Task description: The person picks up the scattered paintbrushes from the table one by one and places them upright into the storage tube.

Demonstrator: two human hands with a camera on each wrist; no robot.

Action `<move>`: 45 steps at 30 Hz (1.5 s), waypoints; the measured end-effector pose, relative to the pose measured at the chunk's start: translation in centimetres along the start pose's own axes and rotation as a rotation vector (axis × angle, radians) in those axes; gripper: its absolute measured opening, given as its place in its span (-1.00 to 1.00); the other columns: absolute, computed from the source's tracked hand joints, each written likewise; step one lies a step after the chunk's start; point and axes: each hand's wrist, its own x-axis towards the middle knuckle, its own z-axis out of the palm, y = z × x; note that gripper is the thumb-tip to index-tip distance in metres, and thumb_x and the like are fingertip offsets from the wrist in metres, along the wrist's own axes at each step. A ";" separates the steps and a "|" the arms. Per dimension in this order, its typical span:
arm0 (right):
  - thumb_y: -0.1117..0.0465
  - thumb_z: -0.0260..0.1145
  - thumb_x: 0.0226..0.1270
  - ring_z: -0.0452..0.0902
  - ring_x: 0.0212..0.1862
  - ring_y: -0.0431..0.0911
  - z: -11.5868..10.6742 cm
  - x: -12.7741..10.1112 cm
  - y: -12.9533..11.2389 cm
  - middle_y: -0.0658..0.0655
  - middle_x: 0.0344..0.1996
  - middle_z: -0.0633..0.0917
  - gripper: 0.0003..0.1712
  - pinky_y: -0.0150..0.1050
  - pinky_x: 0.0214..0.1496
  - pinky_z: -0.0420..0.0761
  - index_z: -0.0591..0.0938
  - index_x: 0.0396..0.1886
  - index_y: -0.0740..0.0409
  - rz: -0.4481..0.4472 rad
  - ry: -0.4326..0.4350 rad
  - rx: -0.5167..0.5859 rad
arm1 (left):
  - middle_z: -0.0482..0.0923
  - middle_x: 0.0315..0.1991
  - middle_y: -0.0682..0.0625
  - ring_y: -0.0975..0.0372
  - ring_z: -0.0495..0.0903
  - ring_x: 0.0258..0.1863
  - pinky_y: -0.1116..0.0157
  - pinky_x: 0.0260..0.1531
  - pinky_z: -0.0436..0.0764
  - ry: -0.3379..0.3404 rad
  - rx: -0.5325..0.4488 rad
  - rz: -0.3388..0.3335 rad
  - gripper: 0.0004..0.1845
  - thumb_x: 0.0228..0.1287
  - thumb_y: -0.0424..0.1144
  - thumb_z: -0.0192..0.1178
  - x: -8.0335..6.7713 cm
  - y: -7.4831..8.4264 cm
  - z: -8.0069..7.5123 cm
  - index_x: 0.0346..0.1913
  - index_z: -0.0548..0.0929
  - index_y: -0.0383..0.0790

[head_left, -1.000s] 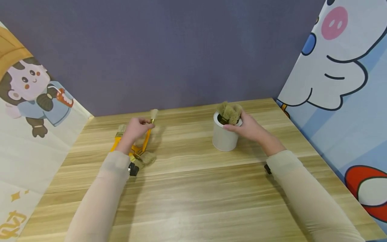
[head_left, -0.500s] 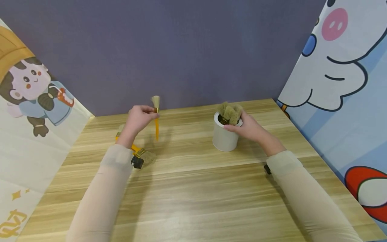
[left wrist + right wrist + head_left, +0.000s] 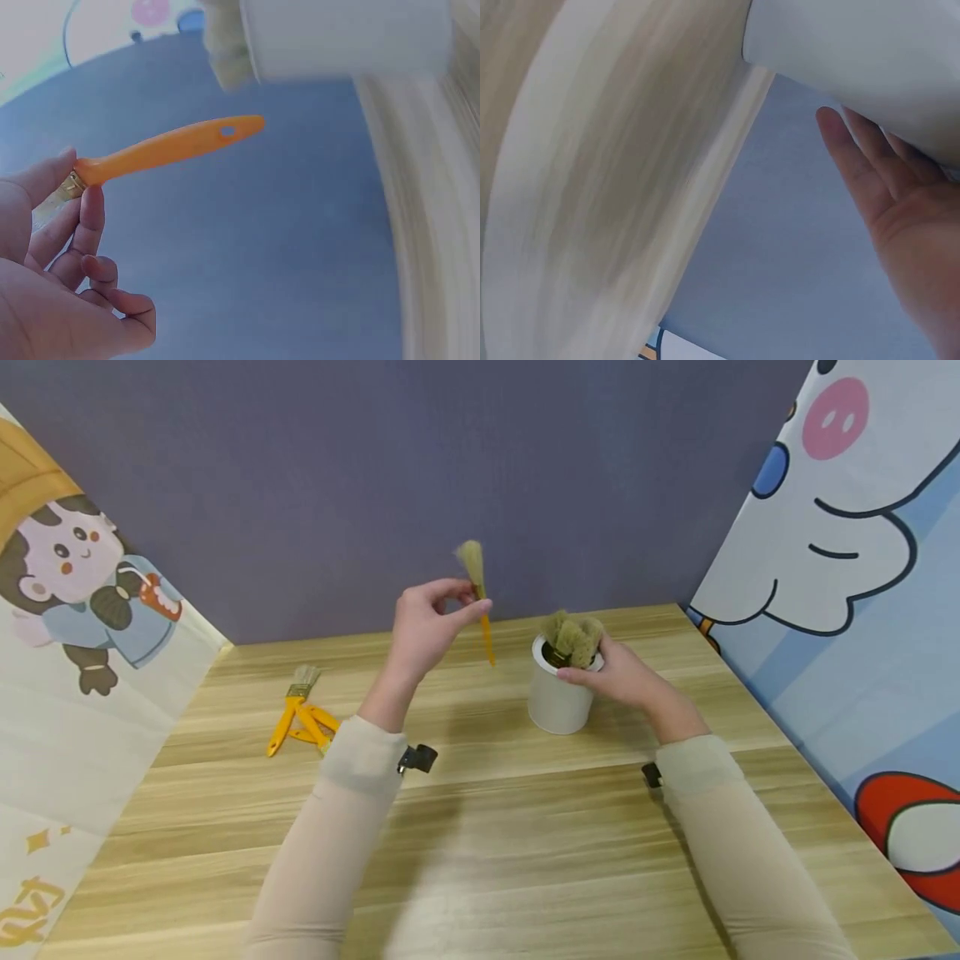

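My left hand [image 3: 431, 622] is raised above the wooden table [image 3: 480, 852] and pinches a small orange-handled brush [image 3: 480, 602] near its ferrule, bristles up and handle pointing down. In the left wrist view the orange handle [image 3: 169, 148] sticks out from my fingers toward the white cup [image 3: 345, 34]. The white cylindrical cup [image 3: 558, 693] stands right of centre with several brushes [image 3: 573, 637] in it, bristles up. My right hand [image 3: 618, 677] wraps around the cup's right side near the rim; the right wrist view shows its fingers [image 3: 870, 169] against the cup wall [image 3: 870, 60].
More orange-handled brushes [image 3: 300, 714] lie crossed on the table at the left. A purple wall stands behind the table. Cartoon-printed panels close in the left and right sides. The table's near half holds only my forearms.
My left hand has lifted the brush from the pile at the left and carried it up and rightward, close to the cup. The right hand has stayed on the cup.
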 end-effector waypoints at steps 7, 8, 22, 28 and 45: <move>-0.22 0.45 0.43 0.17 0.66 0.32 0.2 0.0 0.0 0.37 0.64 0.27 0.15 0.34 0.65 0.19 0.05 0.74 0.10 -0.024 0.029 0.021 | 0.79 -0.14 0.09 0.22 0.25 -0.54 0.32 -0.44 0.26 -0.031 -0.071 0.077 -0.61 0.37 -0.02 0.49 0.1 2.3 3.6 0.15 0.80 -0.10; -0.21 0.45 0.43 0.16 0.66 0.32 0.2 -0.1 0.0 0.37 0.65 0.27 0.15 0.33 0.66 0.18 0.05 0.74 0.10 -0.022 0.029 0.027 | 0.79 -0.13 0.09 0.22 0.25 -0.54 0.31 -0.44 0.26 -0.036 -0.078 0.085 -0.62 0.38 -0.02 0.48 0.1 2.5 4.1 0.15 0.80 -0.10; -0.20 0.45 0.44 0.19 0.66 0.27 0.3 -0.2 -0.1 0.29 0.66 0.27 0.13 0.33 0.63 0.23 0.04 0.75 0.01 -0.009 -0.011 0.107 | 0.80 -0.11 0.11 0.23 0.63 0.16 0.20 0.15 0.60 -0.205 0.054 0.010 -0.61 0.43 0.00 0.43 0.3 1.0 9.6 0.18 0.78 -0.12; -0.05 0.46 0.48 0.39 0.54 0.16 0.5 -0.1 0.2 0.21 0.54 0.45 -0.09 0.23 0.56 0.39 0.25 0.65 0.03 -0.085 0.004 0.146 | 0.80 -0.15 0.06 0.21 0.69 -0.01 0.27 -0.05 0.66 -0.267 0.033 0.018 -0.67 0.44 0.00 0.42 0.1 -0.4 11.3 0.08 0.81 -0.14; 0.06 0.43 0.49 0.39 0.51 0.19 0.3 0.2 0.6 0.26 0.45 0.50 -0.21 0.26 0.58 0.33 0.31 0.57 0.12 -0.114 0.011 0.143 | 0.81 -0.18 0.14 0.24 0.73 -0.07 0.04 0.21 0.62 -0.232 0.253 0.051 -0.65 0.42 0.12 0.41 -1.0 -0.2 12.6 0.06 0.83 -0.02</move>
